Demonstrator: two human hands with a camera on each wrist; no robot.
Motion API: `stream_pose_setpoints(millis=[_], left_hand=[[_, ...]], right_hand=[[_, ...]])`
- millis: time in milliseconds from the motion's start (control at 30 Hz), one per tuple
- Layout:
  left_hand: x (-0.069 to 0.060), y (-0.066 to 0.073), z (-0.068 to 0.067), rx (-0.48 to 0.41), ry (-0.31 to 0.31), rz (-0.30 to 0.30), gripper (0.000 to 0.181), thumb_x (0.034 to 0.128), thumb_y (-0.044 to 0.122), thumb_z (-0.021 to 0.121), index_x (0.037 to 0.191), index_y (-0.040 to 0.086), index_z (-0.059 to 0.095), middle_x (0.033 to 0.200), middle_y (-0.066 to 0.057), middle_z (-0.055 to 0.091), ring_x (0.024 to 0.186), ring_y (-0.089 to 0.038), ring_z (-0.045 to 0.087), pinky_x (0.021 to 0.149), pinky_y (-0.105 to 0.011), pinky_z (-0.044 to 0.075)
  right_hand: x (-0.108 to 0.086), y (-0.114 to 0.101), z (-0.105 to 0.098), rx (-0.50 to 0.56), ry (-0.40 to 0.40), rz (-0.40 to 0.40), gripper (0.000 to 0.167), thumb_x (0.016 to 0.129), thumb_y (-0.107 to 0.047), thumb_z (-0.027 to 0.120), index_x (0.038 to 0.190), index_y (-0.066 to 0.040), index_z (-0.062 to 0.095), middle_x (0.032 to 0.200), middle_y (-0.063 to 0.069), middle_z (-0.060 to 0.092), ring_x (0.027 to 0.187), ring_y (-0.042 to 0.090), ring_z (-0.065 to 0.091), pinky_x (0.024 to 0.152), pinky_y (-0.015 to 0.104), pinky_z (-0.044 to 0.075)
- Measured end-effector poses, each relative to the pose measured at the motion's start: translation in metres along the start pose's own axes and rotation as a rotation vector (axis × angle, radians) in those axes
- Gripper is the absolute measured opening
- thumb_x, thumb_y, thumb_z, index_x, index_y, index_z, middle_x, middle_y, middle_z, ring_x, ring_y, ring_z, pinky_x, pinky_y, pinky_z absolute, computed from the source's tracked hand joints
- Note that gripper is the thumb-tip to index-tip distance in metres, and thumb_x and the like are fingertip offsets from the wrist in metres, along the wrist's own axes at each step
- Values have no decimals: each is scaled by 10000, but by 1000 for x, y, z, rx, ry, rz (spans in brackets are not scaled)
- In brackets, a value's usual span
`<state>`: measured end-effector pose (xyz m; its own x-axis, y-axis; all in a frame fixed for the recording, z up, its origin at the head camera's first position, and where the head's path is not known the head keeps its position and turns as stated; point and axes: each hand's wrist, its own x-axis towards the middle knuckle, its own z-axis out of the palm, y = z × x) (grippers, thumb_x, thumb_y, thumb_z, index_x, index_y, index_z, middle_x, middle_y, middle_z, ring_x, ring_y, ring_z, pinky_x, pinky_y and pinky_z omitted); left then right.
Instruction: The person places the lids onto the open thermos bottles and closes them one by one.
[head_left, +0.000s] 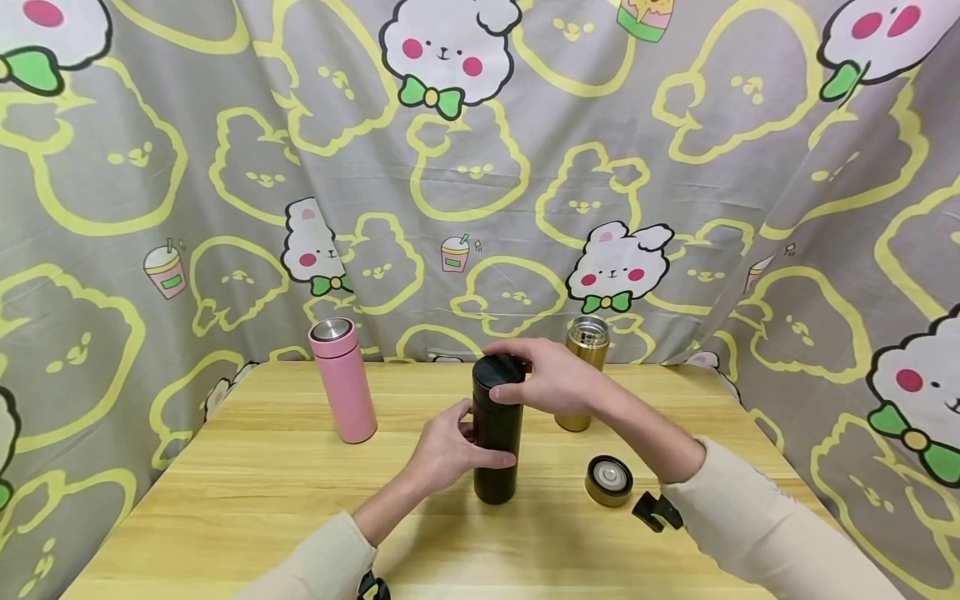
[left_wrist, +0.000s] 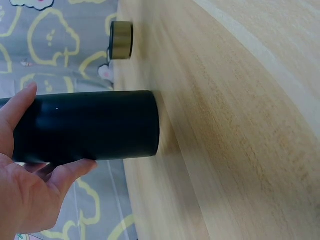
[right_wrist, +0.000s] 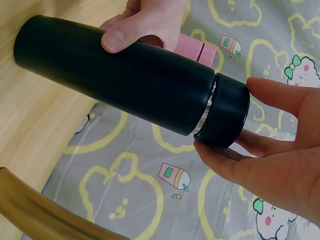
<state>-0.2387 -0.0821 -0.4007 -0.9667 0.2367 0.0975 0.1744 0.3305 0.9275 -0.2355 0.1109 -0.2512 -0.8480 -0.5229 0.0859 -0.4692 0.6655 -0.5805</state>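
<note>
A black thermos (head_left: pixel 498 429) stands upright at the middle of the wooden table. My left hand (head_left: pixel 442 446) grips its body from the left, with thumb and fingers on opposite sides. At the top, my right hand (head_left: pixel 551 375) holds the black lid (right_wrist: pixel 227 110) by its edge between thumb and fingers. A thin gap with a silvery threaded rim shows between lid and body in the right wrist view. Behind my right forearm is a gold thermos (head_left: pixel 588 354), its silvery mouth uncovered. Its likely match, a gold lid (head_left: pixel 609 483), lies on the table nearer me.
A pink thermos (head_left: pixel 347 392) with a steel-topped lid stands at the back left of the table (head_left: pixel 247 492). A patterned grey curtain (head_left: pixel 480 183) hangs behind the table and along both sides. Black straps (head_left: pixel 657 511) show by the wrists.
</note>
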Motion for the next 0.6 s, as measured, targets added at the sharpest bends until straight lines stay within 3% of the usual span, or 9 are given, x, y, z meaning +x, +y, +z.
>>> stream_pose_setpoints(millis=[200,367,600], left_hand=[[0,0,0,-10,-6,6,671,638,378,971,1172,184,614,1074,1,752,1021,-142,722,889,-403,578],[0,0,-1,-21,-16,4,663,648,382,967,1166,181,605,1102,-4,736,1047,-161,717,905,-426,577],[0,0,0,-11,-13,3,650,654,374,965,1167,187,610,1098,1,737,1036,-156,717,893,-416,579]], right_hand=[[1,-1,0,13,9,18,556,888,-284,746,1411,-179,588,1300,81,648,1106,236,633,935,427,531],[1,-1,3,36,64,48,549,855,-345,803,1350,-191,624,1258,66,670,1112,251,644,911,417,550],[3,0,9,-13,154,40,532,810,-444,834,1208,-149,640,1066,60,705,947,197,663,786,346,567]])
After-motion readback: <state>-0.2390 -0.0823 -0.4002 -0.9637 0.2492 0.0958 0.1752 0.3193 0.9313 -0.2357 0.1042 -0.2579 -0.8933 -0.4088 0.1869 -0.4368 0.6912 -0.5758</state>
